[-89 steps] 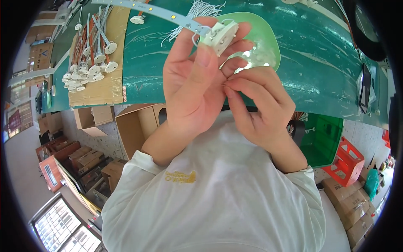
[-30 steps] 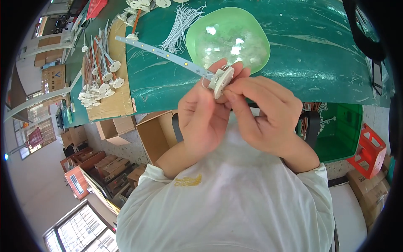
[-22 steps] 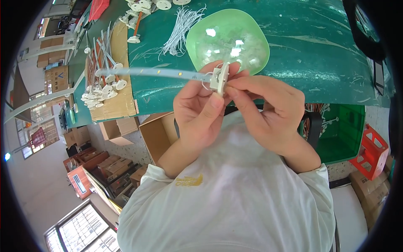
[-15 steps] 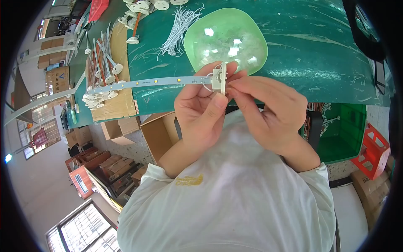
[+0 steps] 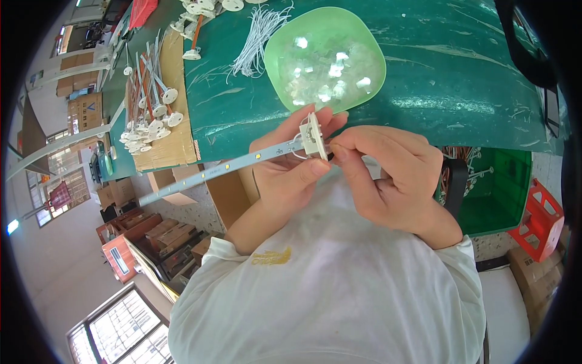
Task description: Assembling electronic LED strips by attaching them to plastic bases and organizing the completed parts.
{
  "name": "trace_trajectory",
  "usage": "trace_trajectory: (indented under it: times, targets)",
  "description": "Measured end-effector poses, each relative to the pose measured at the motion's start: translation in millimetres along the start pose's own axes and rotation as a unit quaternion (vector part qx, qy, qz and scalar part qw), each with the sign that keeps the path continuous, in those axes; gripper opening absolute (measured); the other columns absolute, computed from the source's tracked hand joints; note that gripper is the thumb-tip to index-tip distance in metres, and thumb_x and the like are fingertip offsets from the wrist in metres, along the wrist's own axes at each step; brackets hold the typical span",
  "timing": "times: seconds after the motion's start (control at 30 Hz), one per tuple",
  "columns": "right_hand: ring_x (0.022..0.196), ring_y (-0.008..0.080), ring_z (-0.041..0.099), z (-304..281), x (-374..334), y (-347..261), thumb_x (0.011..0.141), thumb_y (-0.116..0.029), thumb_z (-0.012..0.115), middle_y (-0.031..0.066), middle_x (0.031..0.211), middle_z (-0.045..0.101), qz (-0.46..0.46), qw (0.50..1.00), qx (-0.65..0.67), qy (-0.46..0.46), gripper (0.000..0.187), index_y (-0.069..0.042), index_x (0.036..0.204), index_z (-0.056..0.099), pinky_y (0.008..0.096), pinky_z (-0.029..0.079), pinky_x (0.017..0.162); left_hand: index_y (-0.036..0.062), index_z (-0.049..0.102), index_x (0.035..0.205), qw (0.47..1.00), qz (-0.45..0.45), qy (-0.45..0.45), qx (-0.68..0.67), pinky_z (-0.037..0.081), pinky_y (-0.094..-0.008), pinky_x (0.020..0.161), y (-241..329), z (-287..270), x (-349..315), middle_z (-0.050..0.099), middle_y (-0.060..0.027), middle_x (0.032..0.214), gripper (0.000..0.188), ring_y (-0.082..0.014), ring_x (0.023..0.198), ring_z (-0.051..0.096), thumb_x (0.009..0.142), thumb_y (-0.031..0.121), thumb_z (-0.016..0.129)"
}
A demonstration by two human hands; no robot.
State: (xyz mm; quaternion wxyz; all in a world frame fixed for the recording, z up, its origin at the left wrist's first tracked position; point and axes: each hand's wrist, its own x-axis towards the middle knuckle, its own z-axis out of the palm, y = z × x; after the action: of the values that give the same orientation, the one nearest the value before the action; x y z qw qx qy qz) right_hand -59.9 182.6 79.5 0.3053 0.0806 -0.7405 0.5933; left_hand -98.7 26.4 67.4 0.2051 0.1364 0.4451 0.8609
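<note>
My left hand [image 5: 291, 173] is closed around the white round end base of an LED strip [image 5: 227, 167]. The strip is narrow and pale with small yellow chips, and it slants down to the left from the base [image 5: 313, 137]. Short white wires loop between strip and base. My right hand [image 5: 388, 173] pinches at the underside of the base with thumb and forefinger; what sits between those fingertips is too small to make out. Just beyond my hands stands a light green bowl [image 5: 276, 91] with many small clear pieces in it.
A bundle of white wires [image 5: 259, 42] lies left of the bowl on the green table [image 5: 448, 85]. Farther left, several similar strips with round bases [image 5: 148, 130] rest on cardboard [image 5: 176, 158]. A green crate [image 5: 491, 206] and a red stool [image 5: 538, 221] stand at the right.
The strip's free end has swung downward, and the base has tilted and dropped slightly toward me. My right hand stays at the base, its fingertips a little lower.
</note>
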Motion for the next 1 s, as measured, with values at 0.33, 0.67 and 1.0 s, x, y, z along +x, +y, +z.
trace_trajectory:
  times: [0.33,0.67,1.0]
  targets:
    - [0.059,0.0167,0.066,-7,-3,-11,0.075,0.012,0.063,0.0099,0.071,0.066,0.054,0.994,0.086,-0.049,0.01,0.004,0.082,0.063,0.0223,0.05,0.054,-0.0016,0.052,0.131,0.976,0.1,-0.051,0.189,0.058,-0.0406,0.078,1,-20,-2,0.061,-0.0281,0.117,0.076,-0.0344,0.096,0.068,0.067,0.021,0.087]
    - [0.059,0.0146,0.065,-9,-7,-19,0.076,0.012,0.061,0.0095,0.072,0.066,0.099,0.986,0.108,-0.08,0.011,0.005,0.083,0.063,0.0221,0.05,0.054,-0.0028,0.06,0.121,0.965,0.188,-0.075,0.165,0.059,-0.0363,0.068,-4,-17,3,0.068,-0.0239,0.102,0.075,-0.0305,0.081,0.07,0.061,0.032,0.088]
    - [0.055,0.019,0.063,-7,-8,-26,0.071,0.014,0.06,0.0109,0.069,0.064,0.064,0.992,0.011,-0.107,0.013,0.004,0.079,0.062,0.0247,0.051,0.052,-0.0059,0.063,0.115,0.921,0.218,-0.189,0.264,0.059,-0.0368,0.068,10,-29,14,0.068,-0.0263,0.099,0.067,-0.0325,0.078,0.072,0.06,0.024,0.087]
